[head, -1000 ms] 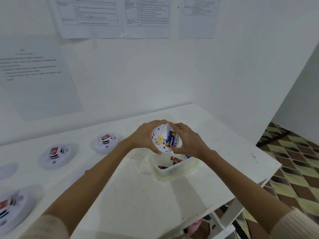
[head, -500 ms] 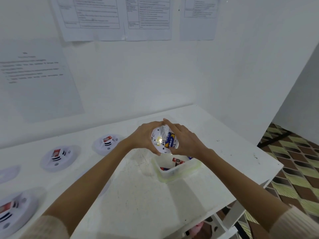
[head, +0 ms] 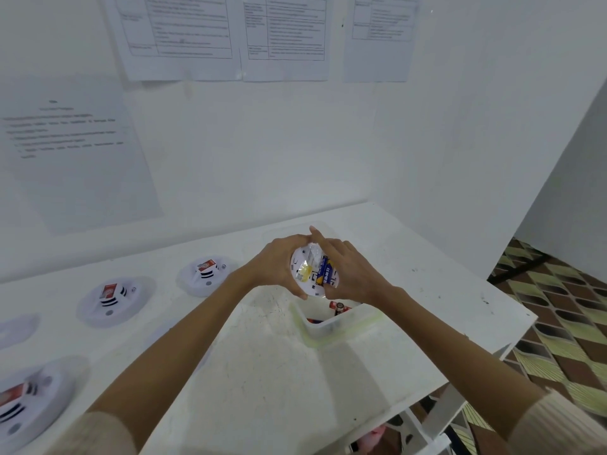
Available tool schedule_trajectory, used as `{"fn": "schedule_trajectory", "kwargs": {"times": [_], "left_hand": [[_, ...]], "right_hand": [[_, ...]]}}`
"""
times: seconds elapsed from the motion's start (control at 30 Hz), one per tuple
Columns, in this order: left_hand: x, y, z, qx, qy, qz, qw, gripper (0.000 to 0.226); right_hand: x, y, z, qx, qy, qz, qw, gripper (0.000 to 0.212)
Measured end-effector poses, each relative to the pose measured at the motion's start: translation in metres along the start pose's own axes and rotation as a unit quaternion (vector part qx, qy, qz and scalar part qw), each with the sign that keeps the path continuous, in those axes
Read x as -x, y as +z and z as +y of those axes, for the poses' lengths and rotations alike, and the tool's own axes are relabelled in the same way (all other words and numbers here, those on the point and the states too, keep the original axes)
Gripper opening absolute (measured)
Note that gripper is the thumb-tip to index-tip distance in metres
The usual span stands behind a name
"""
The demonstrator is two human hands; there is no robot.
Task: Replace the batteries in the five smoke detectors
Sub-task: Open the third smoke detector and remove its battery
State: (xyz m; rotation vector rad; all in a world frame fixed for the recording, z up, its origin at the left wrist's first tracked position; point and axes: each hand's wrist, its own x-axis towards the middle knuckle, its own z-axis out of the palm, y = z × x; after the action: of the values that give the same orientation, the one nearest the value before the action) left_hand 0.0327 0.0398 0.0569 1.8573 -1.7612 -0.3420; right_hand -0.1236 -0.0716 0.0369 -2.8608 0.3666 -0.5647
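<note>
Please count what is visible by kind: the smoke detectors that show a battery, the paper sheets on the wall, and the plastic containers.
Smoke detectors with battery showing: 4
Paper sheets on wall: 4
Plastic container: 1
Total: 9

i'm counting four smoke detectors (head: pixel 310 274) (head: pixel 207 274) (head: pixel 110 300) (head: pixel 24 402): one up in two hands (head: pixel 279 262) (head: pixel 356 275), three lying on the table (head: pixel 262 372). i'm also seeing one tub (head: pixel 328 327) and four paper sheets (head: pixel 65 152) (head: pixel 177 34) (head: pixel 285 34) (head: pixel 381 34) on the wall (head: pixel 262 142).

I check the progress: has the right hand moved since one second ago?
Yes. The right hand stretched its fingers left over the detector, toward the left hand, judged against the box below.
</note>
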Motion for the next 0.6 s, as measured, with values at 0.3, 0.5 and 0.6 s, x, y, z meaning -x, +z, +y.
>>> {"fn": "schedule_trajectory", "kwargs": {"times": [0.3,0.5,0.6], "left_hand": [[0.002,0.0,0.001,0.004,0.01,-0.004,1.0,0.102],[-0.003,-0.001,-0.001,-0.01,0.013,0.017,1.0,0.097],[-0.003,-0.003,0.0,0.0,0.018,0.026,0.999,0.105]], "right_hand": [[0.005,-0.006,-0.005,0.005,0.015,0.029,0.999,0.108],[0.002,0.0,-0.012,0.046,0.024,0.052,0.997,0.109],[0.001,0.003,-0.012,0.047,0.022,0.072,0.996,0.108]]}}
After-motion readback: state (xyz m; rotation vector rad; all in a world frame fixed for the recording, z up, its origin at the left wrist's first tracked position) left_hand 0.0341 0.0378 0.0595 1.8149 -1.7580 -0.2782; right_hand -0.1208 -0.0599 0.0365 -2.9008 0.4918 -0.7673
